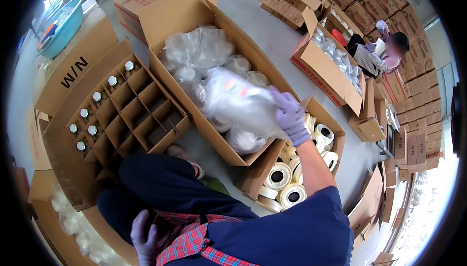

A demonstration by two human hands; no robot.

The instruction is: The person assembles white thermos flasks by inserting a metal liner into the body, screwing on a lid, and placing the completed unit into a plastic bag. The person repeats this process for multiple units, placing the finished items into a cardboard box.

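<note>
Over a large open tan cardboard box (168, 18), out to the left of the right hand (292, 115) in its lavender glove: a clear crinkled plastic bag (238, 105) with faint red marks, smeared by blur. Contents too blurred to name. Possibly touching the clear plastic bags of rounded containers (199, 47) underneath; cannot tell. Gripped at its right end, fingers closed together on the film; thumb position unclear. Far end without a second hand.

Likely light for its bulk, soft and floppy outside, slippery against glove fabric. Probably easy to dent if hollow inside. Best taken by a deep gathered fold of film, with support under the far end. Avoid pinching one thin layer or squeezing the middle.

Left hand (143, 237), also lavender-gloved, low beside a red plaid apron (187, 241): apparently empty, visible fingers loosely bent and apart, well away from the bag.

Near the right hand: smaller open cardboard box (260, 171) of cream ring-shaped rolls with dark centres (284, 195). Left of the large box: brown cardboard box with grid dividers (63, 164), white-capped bottles (97, 96) in some cells.
</note>
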